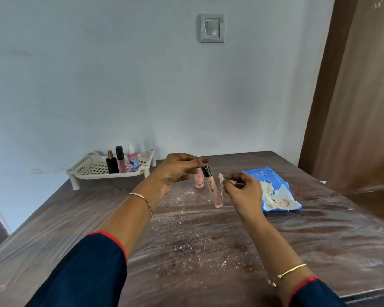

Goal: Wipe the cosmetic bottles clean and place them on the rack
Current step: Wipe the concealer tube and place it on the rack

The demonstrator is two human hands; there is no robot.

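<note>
Right of the plastic rack [91, 167], we see the left hand [177, 171] pinching the lip gloss tube [212, 188] by its black cap; the right hand [242, 193] pinches a crumpled wipe [222, 180] just beside it, farther from the rack.

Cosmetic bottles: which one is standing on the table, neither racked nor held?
The small pink bottle behind the lip gloss tube that the left hand holds; it alone stands on the table, off the rack.

A gloss tube [212, 188] is pinched by the raised left hand [177, 171]; a wipe [221, 180] is pinched in the right hand [242, 192].
</note>
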